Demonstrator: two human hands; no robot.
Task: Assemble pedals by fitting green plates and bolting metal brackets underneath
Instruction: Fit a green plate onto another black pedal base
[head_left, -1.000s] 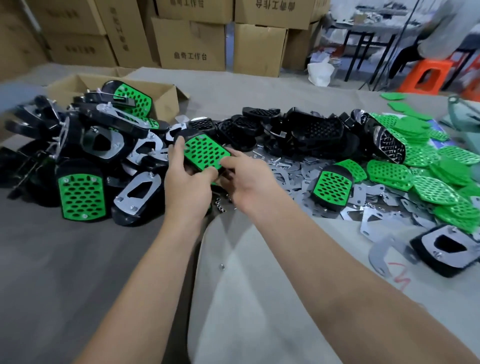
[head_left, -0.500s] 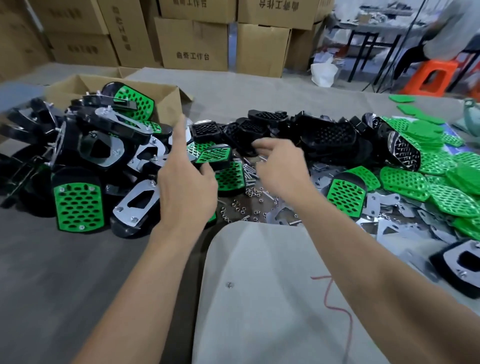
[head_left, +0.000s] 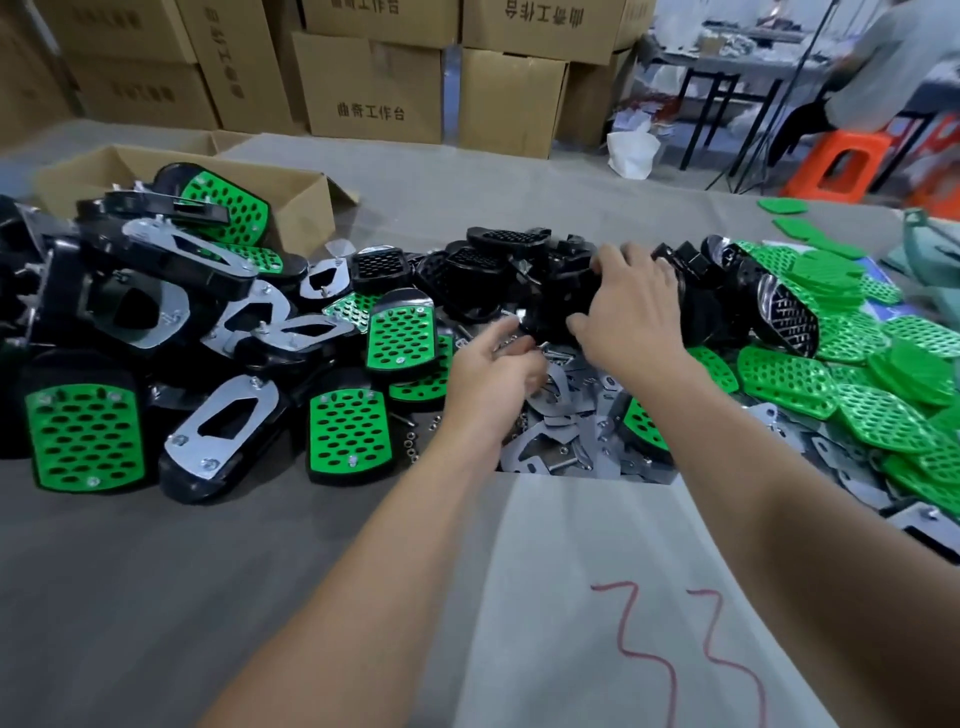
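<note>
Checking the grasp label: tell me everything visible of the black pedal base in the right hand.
The black pedal base looks like dark moulded plastic, with no green plate visible on it; finer detail is blurred. It lies in the heap of black bases mid-table, beyond the loose metal brackets. The right hand grips it: fingers curl over its far edge, thumb at its near edge.

— What's sitting at the table's (head_left: 130, 571) far left corner?
— A carton (head_left: 304, 208). Boxes (head_left: 374, 98) are standing behind the far edge, and a stool (head_left: 852, 143) is standing beyond the far right corner.
</note>
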